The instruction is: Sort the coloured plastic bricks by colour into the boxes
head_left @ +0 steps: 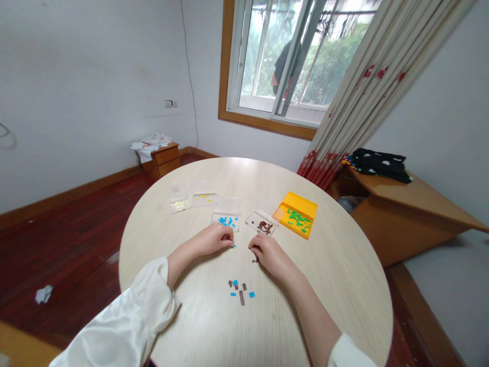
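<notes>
Head view: few pieces lie out, many boxed; left fingers and right fingers curl, grip impossible to tell.

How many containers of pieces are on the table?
5: pale-piece tray and yellow-piece tray at left, blue-piece tray and brown-piece tray centre, orange case at right.
</notes>
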Demonstrator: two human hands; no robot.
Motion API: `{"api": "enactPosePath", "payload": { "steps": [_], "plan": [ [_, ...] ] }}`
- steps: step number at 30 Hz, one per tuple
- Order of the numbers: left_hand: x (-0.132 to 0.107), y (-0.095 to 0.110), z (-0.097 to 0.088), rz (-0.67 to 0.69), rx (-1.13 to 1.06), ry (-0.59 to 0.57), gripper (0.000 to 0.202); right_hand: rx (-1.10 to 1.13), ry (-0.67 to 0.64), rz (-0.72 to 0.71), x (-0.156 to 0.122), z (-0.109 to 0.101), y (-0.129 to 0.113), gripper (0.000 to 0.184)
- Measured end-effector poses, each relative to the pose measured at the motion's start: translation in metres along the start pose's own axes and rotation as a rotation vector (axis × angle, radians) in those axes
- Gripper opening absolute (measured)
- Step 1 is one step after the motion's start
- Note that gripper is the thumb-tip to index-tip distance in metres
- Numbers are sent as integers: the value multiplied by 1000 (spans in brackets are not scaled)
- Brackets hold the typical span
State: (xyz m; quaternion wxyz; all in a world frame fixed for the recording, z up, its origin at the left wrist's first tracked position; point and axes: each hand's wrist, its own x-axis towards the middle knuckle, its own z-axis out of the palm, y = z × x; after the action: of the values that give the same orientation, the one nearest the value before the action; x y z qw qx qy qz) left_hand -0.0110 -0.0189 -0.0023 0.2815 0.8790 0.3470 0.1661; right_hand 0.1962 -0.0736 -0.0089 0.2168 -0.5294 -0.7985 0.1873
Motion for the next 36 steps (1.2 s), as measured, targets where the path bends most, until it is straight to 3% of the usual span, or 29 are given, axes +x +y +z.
{"api": "enactPosePath", "payload": {
  "steps": [12,23,29,36],
  "plan": [
    [0,3,-1,-28,-5,-17,8,-23,29,-15,-3,-4,-3,16],
    [-1,7,-5,-28,-9,1,10,92,592,-15,4,-17,9,14],
    [-1,6,-4,-22,-7,-4,11,8,719,46,12,-5,34,22],
    [-1,6,-5,-27,-11,12,13,-63,743,26,16,2,46,39]
  ]
}}
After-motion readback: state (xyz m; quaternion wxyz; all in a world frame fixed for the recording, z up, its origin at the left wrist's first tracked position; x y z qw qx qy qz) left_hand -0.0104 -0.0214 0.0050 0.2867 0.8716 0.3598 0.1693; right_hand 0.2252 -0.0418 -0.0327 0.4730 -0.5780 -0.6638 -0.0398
